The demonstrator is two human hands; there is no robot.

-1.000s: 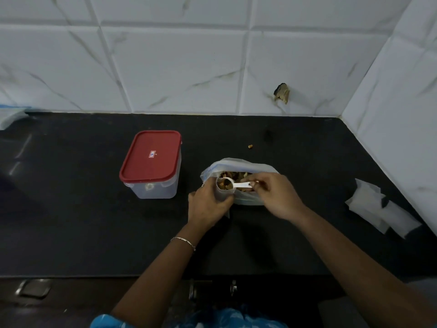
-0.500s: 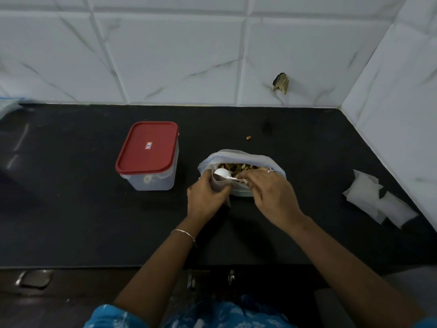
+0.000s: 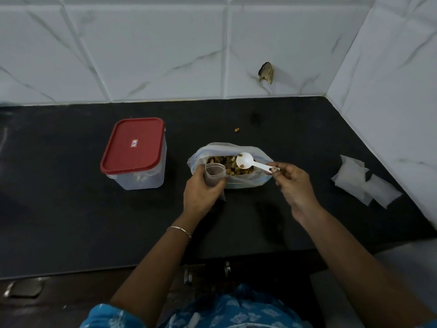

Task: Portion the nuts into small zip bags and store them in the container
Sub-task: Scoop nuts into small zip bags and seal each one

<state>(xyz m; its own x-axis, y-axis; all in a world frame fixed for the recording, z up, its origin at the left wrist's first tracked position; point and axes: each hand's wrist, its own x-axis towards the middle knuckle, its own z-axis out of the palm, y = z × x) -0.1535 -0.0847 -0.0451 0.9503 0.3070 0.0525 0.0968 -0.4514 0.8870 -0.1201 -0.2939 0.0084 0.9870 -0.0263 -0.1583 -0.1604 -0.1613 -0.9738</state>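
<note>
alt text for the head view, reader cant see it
A person's left hand holds a small zip bag open beside a big bag of nuts, while the right hand pinches a nearly empty white spoon over the nuts. A red-lidded container stands left on the black counter; spare bags lie right.

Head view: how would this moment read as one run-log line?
left hand grips small zip bag, mouth open | right hand pinches white spoon, nearly empty, above big nut bag | red-lidded container closed

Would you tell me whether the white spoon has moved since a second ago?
Yes. The white spoon has moved right, off the small zip bag, to above the large nut bag, near its middle.
</note>
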